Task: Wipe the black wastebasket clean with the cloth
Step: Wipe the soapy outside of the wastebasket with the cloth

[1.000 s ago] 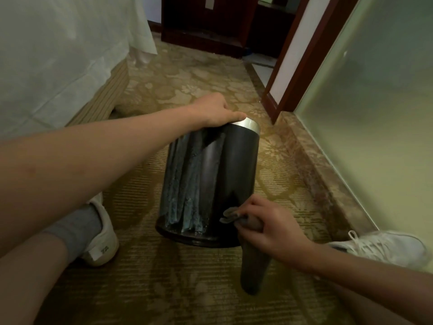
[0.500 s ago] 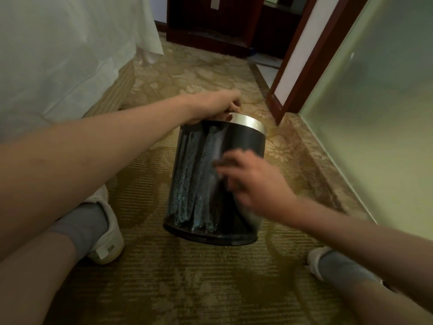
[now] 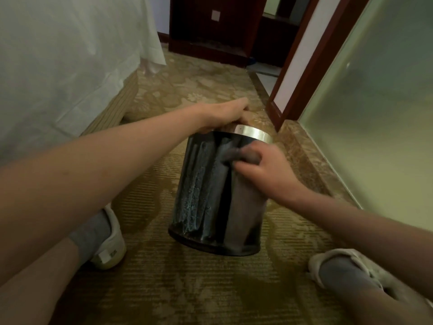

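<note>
Left hand (image 3: 225, 113) grips wastebasket (image 3: 201, 195) rim; right hand (image 3: 264, 170) clutches cloth (image 3: 234, 154) against side; bed (image 3: 58, 55) left.

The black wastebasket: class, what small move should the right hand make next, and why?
Probably draw the cloth straight down the side of the wastebasket toward its base. The right hand presses the cloth high up, just under the silver rim; the left hand grips that rim, steadying the tilted wastebasket; pale streaks show lower down the side.

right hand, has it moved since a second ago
Yes. The right hand, gripping the cloth, rose from the base of the wastebasket to just under its silver rim.
</note>
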Motion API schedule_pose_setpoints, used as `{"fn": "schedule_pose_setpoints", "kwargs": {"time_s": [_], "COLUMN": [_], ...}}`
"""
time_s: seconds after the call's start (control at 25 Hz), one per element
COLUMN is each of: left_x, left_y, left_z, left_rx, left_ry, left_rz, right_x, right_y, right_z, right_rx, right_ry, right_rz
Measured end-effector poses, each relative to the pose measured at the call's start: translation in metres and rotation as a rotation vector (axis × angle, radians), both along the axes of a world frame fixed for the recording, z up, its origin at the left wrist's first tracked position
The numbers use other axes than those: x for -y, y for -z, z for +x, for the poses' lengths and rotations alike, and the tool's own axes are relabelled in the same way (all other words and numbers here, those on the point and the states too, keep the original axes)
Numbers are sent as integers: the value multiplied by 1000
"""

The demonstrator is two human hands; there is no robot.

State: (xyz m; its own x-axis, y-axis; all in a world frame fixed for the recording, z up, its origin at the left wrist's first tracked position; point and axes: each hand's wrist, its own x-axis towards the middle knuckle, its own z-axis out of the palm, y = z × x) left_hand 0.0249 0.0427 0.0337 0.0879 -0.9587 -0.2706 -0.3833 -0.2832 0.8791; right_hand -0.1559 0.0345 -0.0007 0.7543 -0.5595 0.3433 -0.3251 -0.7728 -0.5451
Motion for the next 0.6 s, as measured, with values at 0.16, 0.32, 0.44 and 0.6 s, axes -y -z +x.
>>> {"fn": "schedule_pose_setpoints", "kwargs": {"time_s": [0.16, 0.32, 0.44, 0.6], "left_x": [-8, -5, -4, -4], "left_y": [-10, -2, 3, 4], "left_z": [-11, -14, -23, -22], "left_rx": [14, 75, 132, 347], "left_ry": [-61, -7, 17, 26], "left_rz": [-92, -62, -116, -214], "right_x": [13, -26, -59, -38], "right_y": [-3, 51, 92, 76], "right_z": [26, -17, -66, -66], "right_rx": [-104, -232, -372, -395], "right_ry": [-18, -365, -568, -554], "right_rz": [-620, -784, -743, -440]}}
